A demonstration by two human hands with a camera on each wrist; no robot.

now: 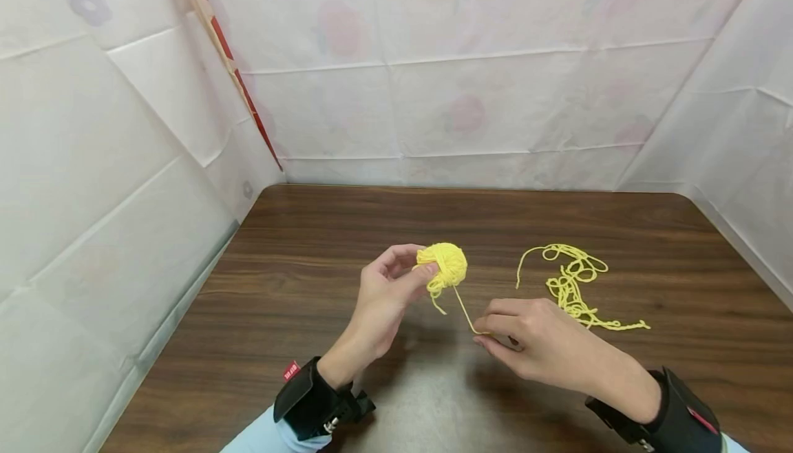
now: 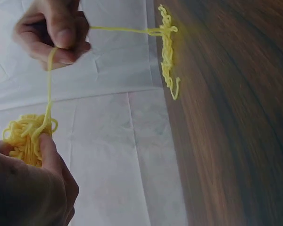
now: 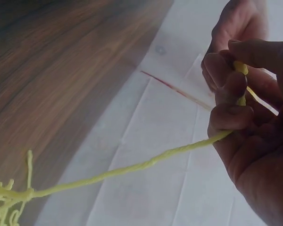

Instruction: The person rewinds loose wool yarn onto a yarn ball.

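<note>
With left hand point(image 1: 387, 288) gripping the ball point(image 1: 442, 265) and right hand point(image 1: 533, 343) pinching the strand point(image 1: 463, 310), risks snagging the loose yarn point(image 1: 573, 288) into knots.

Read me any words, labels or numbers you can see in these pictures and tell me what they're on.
Small red tag on the left wristband: white lettering, too small to read.
Red patch on the right wristband: no lettering can be made out.
Nothing else carries text.

The right hand point(image 3: 247, 136) pinches a yellow yarn strand point(image 3: 132, 168) in curled fingers point(image 3: 228, 87); the strand runs left to a loose tangle point(image 3: 2, 202) near the wooden table point(image 3: 52, 61).
</note>
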